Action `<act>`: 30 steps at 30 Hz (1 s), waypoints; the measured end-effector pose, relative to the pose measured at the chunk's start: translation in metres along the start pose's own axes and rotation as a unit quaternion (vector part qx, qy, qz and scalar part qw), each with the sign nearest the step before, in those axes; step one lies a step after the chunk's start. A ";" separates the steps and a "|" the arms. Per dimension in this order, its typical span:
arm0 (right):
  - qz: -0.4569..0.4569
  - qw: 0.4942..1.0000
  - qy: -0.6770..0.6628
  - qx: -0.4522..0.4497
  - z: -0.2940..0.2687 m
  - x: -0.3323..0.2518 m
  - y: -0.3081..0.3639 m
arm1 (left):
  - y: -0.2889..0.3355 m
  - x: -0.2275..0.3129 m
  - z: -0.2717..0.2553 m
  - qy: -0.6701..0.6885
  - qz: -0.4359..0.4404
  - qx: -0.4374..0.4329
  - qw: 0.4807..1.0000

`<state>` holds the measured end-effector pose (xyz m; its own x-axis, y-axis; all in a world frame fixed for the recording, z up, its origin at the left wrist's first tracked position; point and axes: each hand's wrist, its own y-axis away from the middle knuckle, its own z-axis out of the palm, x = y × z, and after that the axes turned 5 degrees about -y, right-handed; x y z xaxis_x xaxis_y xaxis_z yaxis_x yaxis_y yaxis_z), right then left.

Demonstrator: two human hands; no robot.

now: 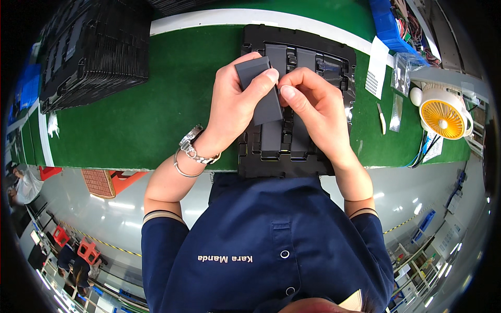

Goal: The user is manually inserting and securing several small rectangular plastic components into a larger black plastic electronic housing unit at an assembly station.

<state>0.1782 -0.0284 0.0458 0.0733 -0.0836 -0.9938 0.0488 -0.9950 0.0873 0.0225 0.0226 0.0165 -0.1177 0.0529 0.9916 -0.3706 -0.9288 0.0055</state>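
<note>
My left hand (pixel 232 107) grips a dark grey rectangular block (pixel 269 108), thumb across its upper face and fingers behind it. The block is tilted above a black moulded plastic tray (pixel 261 166). At the block's right edge, the thumb and index finger of my right hand (pixel 321 107) are pinched together; whatever may be between them is too small to make out. Similar dark grey blocks lie in the tray's long slots, including one block (pixel 308 57) beyond my right hand. My hands and the held block hide part of the tray.
Nested black trays (pixel 115 52) form a tall stack on the green table (pixel 180 104) at left. At right are a sheet of small stickers (pixel 377 68), a slim cutter (pixel 381 119), clear plastic bags (pixel 401 75), a white-and-yellow fan (pixel 442 124) and a blue bin (pixel 389 28) of wires.
</note>
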 end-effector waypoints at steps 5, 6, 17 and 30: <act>-0.107 0.983 0.144 0.027 0.001 -0.002 -0.002 | -0.001 -0.004 0.002 -0.002 -0.007 0.011 1.000; -0.099 0.985 0.141 0.026 0.001 -0.002 -0.001 | 0.000 -0.004 0.003 -0.011 0.002 0.015 1.000; 0.009 0.998 -0.056 -0.030 -0.006 0.004 0.000 | 0.003 -0.002 0.003 -0.036 0.028 0.009 0.999; 0.042 0.993 -0.098 -0.047 -0.005 0.006 0.001 | 0.004 0.000 0.003 0.011 0.004 -0.027 1.000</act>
<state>0.1841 -0.0292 0.0400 -0.1138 -0.1840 -0.9763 0.1441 -0.9754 0.1670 0.0235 0.0182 0.0173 -0.1416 0.0545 0.9884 -0.4194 -0.9078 -0.0100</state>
